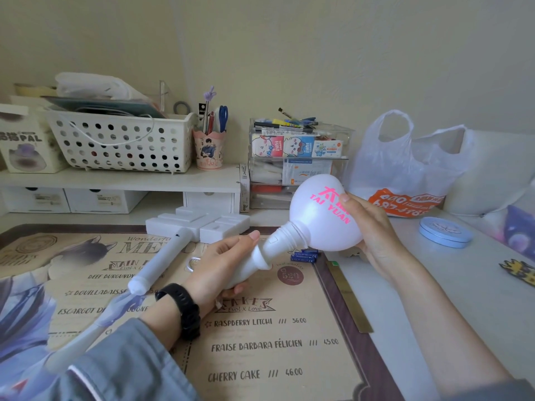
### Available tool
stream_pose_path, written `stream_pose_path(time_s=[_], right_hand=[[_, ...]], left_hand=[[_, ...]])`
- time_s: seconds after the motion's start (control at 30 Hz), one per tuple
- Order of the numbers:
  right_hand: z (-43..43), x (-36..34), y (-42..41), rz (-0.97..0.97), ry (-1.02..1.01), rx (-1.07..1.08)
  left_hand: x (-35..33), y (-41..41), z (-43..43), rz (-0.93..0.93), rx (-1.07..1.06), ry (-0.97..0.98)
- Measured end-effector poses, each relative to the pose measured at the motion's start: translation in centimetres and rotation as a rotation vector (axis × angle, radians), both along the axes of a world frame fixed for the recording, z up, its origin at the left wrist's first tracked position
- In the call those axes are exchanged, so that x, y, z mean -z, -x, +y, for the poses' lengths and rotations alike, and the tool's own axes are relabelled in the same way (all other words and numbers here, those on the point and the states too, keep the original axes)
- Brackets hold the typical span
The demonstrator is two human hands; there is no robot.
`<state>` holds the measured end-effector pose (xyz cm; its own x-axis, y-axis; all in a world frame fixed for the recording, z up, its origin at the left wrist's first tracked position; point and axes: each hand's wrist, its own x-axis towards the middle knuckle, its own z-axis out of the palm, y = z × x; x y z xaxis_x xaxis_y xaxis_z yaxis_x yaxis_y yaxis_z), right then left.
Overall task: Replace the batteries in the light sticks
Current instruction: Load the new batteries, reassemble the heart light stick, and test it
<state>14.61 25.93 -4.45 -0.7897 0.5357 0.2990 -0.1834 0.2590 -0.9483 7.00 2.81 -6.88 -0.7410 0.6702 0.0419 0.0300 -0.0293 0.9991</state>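
I hold a white light stick above the desk mat. Its round globe head carries pink "TAI YUAN" lettering. My right hand cups the globe from the right, thumb on top. My left hand grips the white handle below the ribbed neck. A second light stick, with a blocky white head, lies on the mat to the left. Several blue batteries lie on the mat under the globe. A third whitish stick lies at the lower left, partly hidden by my left sleeve.
A menu-print desk mat covers the desk. Behind stand a white shelf with a perforated basket, a pen cup and clear organiser boxes. A plastic bag and a blue round tin sit at right. A brass ruler lies beside the mat.
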Motion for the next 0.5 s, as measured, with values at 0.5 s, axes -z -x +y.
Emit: stream_pose_path(time_s=[0.5], right_hand=[[-1.2, 0.0, 0.4, 0.011, 0.055, 0.039]], left_hand=[[0.5, 0.5, 0.1, 0.0, -0.003, 0.001]])
